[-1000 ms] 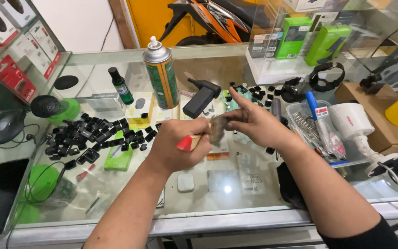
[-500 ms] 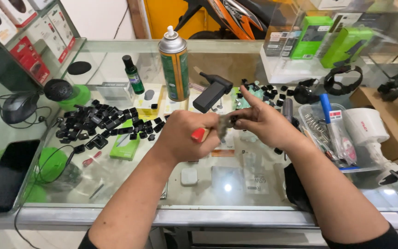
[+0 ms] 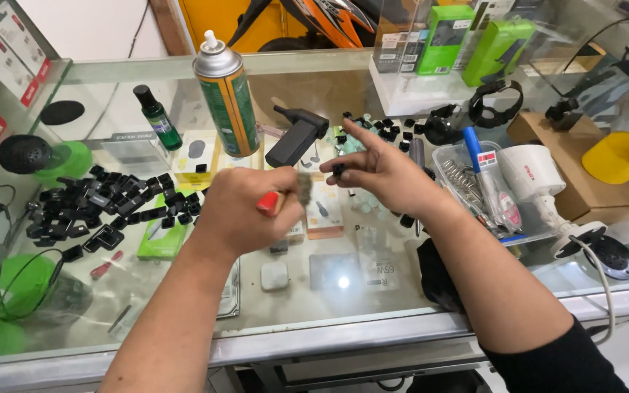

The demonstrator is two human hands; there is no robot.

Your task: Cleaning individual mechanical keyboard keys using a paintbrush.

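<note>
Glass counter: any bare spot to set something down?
Bare glass along the front edge, between the white square pad and the black cloth. Crowded left by the black key pile; crowded right by the clear tray.

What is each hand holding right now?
Left hand: closed around a red-handled brush.
Right hand: pinching a small black part, other fingers spread.

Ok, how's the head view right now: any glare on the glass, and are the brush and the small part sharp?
Head view: even light, with one bright lamp reflection on the glass counter. The brush in the left hand is smeared by motion blur; the small black part pinched by the right hand is soft too. The spray can looks sharp; edges bow slightly from the wide lens.
</note>
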